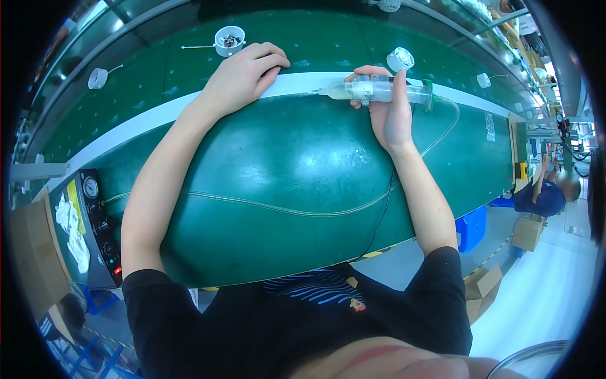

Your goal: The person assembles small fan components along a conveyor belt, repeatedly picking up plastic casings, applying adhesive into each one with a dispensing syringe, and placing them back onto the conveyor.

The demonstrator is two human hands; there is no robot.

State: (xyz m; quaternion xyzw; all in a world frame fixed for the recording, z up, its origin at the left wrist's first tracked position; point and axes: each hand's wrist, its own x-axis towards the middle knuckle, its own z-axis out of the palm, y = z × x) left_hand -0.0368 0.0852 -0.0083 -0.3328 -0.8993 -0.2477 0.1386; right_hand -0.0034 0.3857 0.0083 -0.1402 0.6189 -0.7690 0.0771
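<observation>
My right hand (392, 120) grips a clear dispensing syringe (379, 92) lying nearly level, its thin tip pointing left. Pale material shows inside the barrel, and a green cap at its right end joins a clear air tube (451, 123). Over the white rail (297, 84) rests my left hand (243, 76), loosely bent, thumb apart from the fingers, with nothing visible in it. Just beyond it on the green belt stands a round white housing (229, 41) with small parts inside and a lead to its left. Another white round part (400, 59) sits behind the syringe.
Farther white parts (98, 78) (483, 80) with leads lie on the green belt (315, 44). A dispenser controller (100, 221) with a gauge stands left, beside white gloves (74, 237). The tube crosses the green table (278, 158). A co-worker (543, 192) is at far right.
</observation>
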